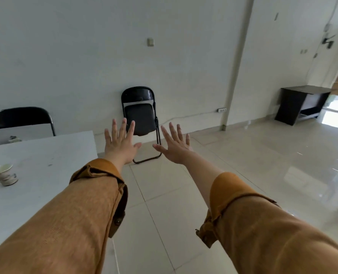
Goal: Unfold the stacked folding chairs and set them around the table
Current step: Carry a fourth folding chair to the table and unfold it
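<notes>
A folded black folding chair [140, 111] leans against the far white wall, straight ahead. A second black chair [21, 117] stands unfolded behind the far side of the white table [45, 155] at the left. My left hand [120, 142] and my right hand [175, 146] are stretched forward with fingers spread, backs toward me, holding nothing. Both hands hover in the air well short of the folded chair, the left one overlapping its left edge in view. Orange sleeves cover both forearms.
A paper cup [4, 175] stands on the table near its left edge. A dark desk [302, 103] sits against the wall at the far right. A power strip [222, 110] and its cable run along the wall. Glossy tiled floor spreads to the right.
</notes>
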